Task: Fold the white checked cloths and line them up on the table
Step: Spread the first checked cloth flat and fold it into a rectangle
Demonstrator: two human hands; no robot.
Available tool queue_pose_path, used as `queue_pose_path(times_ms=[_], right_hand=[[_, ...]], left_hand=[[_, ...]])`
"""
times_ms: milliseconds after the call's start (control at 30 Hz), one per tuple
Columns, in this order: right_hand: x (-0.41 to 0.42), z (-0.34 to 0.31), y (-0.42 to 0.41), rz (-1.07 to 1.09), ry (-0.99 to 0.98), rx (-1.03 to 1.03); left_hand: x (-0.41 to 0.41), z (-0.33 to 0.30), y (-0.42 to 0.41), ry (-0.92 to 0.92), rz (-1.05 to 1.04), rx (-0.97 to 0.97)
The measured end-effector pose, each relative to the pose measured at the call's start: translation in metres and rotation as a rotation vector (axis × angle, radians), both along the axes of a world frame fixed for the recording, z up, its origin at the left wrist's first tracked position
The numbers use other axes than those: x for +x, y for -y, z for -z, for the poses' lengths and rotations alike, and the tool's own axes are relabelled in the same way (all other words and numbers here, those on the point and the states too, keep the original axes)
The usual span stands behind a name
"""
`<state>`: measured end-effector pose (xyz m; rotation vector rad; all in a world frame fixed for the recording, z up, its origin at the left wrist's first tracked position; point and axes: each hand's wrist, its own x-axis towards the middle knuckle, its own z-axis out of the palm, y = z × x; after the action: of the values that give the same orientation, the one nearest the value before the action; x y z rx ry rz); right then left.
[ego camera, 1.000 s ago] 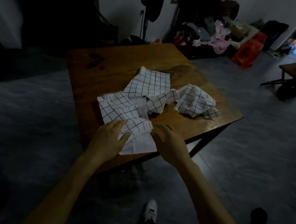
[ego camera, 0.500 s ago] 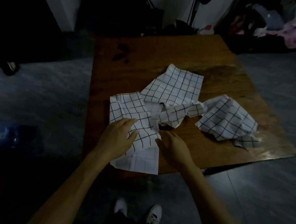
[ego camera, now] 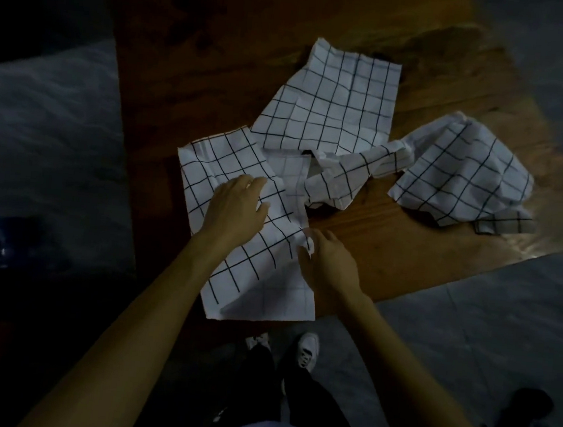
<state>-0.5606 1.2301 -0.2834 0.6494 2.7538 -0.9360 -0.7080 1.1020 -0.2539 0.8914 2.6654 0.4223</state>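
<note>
The wooden table (ego camera: 390, 251) carries 4 white checked cloths. The near cloth (ego camera: 260, 280) lies at the near edge, and its lower end hangs a little over that edge. The far cloth (ego camera: 335, 101) lies flat behind it. The right cloth (ego camera: 462, 175) is crumpled near the right edge, and the twisted cloth (ego camera: 349, 175) lies between them. The left hand (ego camera: 236, 209) rests flat on the near cloth with straight fingers. The right hand (ego camera: 328, 262) pinches the right border of the same cloth. 2 white shoes (ego camera: 306, 348) stand below the table edge.
</note>
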Motion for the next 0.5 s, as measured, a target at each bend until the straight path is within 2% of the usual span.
queue_pose_path(times_ms=[133, 233, 367, 500], right_hand=[[-0.006, 0.01, 0.002, 0.069, 0.029, 0.006], [-0.009, 0.014, 0.004, 0.089, 0.06, -0.013], [-0.012, 0.019, 0.007, 0.106, 0.058, 0.002], [-0.023, 0.013, 0.01, 0.117, -0.034, 0.052]], left_hand=[[-0.023, 0.03, -0.01, -0.012, 0.037, -0.087], [-0.03, 0.045, -0.011, -0.041, 0.055, -0.081], [-0.033, 0.056, -0.012, -0.069, 0.054, 0.034], [-0.031, 0.046, -0.012, -0.127, 0.033, 0.17]])
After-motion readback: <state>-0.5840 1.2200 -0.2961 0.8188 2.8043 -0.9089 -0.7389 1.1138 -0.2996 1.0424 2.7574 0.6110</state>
